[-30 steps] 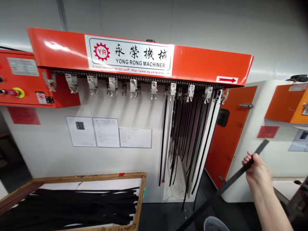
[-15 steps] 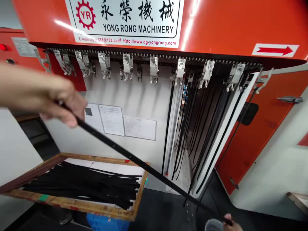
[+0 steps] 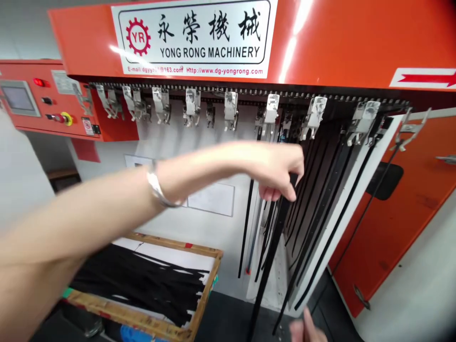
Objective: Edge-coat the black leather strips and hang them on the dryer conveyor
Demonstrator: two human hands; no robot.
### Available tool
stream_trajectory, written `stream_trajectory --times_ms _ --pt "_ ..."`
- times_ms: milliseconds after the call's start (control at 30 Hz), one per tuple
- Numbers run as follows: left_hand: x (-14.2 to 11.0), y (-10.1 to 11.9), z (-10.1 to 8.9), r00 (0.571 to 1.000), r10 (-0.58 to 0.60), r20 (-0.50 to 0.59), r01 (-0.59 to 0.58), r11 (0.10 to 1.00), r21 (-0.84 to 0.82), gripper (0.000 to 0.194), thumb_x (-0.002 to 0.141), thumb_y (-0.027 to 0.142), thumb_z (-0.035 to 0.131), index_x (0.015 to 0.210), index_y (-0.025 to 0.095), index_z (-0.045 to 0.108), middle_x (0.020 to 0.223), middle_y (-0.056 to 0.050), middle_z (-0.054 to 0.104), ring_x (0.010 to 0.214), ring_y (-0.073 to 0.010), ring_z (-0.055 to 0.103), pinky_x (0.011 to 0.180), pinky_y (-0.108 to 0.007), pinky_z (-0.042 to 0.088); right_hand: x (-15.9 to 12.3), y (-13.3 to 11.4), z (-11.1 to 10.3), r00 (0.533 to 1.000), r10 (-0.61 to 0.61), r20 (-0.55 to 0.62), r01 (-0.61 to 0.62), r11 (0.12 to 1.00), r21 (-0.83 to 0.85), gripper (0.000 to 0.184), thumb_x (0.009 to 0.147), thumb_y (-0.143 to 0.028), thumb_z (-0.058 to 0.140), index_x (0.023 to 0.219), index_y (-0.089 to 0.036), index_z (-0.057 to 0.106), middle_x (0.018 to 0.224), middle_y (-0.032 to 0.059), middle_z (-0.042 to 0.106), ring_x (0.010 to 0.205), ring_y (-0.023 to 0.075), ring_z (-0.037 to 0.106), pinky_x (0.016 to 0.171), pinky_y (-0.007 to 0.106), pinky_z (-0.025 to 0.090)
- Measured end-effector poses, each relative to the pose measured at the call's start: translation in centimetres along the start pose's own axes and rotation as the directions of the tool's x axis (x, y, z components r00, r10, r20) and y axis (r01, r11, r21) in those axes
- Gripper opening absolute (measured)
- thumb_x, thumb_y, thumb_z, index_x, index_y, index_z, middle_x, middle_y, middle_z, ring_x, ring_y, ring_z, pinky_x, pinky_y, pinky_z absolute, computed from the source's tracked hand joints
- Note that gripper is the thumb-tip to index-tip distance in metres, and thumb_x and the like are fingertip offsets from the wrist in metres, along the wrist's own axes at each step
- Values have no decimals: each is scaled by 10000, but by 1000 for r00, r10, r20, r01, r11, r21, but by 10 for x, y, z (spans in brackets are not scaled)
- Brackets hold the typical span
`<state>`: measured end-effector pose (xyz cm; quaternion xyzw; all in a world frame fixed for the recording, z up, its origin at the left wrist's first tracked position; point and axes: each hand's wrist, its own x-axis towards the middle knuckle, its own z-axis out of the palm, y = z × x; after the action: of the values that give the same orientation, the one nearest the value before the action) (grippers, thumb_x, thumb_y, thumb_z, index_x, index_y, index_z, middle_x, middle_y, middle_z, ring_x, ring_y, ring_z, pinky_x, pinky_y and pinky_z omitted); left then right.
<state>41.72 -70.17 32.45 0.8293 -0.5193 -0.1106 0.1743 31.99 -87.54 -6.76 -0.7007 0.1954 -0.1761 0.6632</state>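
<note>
My left hand (image 3: 280, 168) reaches across to the right, fingers pinched round the top end of a long black strap (image 3: 269, 251) that hangs down almost straight. It is just below the row of metal clips (image 3: 270, 109) under the orange machine hood (image 3: 320, 42). Several more black straps (image 3: 320, 209) hang from clips to the right of it. A metal bracelet sits on that wrist. Only the fingertips of my right hand (image 3: 304, 330) show at the bottom edge, close to the strap's lower end; whether they hold it is unclear.
A wooden-framed tray (image 3: 210, 285) at lower left holds several black straps. An orange control panel (image 3: 42, 102) with buttons is at upper left. Papers are stuck on the white wall behind my arm. An orange door (image 3: 399, 213) stands open at right.
My left hand has carried the strap's end from the far left over to the right, up near the clips. The strap has swung from a slant to nearly vertical.
</note>
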Motion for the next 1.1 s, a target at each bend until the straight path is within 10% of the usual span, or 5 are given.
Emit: stream_trajectory --times_ms 133,300,500,733,1100 --pt "34 -36 46 999 53 8 -53 999 -2 192 792 120 673 620 151 594 495 -11 622 451 -154 604 487 -246 430 17 -75 49 935 -353 31 332 903 274 444 831 -627 634 1102 -280 692 1094 51 712 1113 266 636 1000 403 491" --pt "29 -53 33 974 74 -216 -60 996 67 276 812 400 685 685 161 631 636 -20 668 568 -154 604 546 -249 401 40 -153 108 862 -500 78 411 783 467 358 928 -577 540 914 -234 644 697 -26 564 579 115 541 548 240 484" --pt "74 -41 -19 658 -21 -753 -210 955 -210 502 848 596 589 1069 149 641 1111 -118 678 1015 -233 615 821 -285 449 73 -192 118 818 -575 -8 482 678 555 402 907 -611 546 874 -214 606 657 -50 446 500 76 388 419 185 297" --pt "145 -31 -63 717 -154 -680 -355 759 -546 343 921 344 604 653 135 559 575 -17 578 513 -113 535 580 -255 451 104 -224 107 789 -614 -32 522 641 562 404 889 -598 578 847 -197 593 637 -62 404 476 58 284 409 174 205" --pt "136 -37 -57 756 -161 -635 -372 692 -619 303 904 361 637 701 138 608 620 7 590 537 -77 532 633 -238 468 139 -256 84 752 -658 -40 568 616 546 398 847 -584 646 846 -188 611 635 -73 409 462 43 262 399 173 180"
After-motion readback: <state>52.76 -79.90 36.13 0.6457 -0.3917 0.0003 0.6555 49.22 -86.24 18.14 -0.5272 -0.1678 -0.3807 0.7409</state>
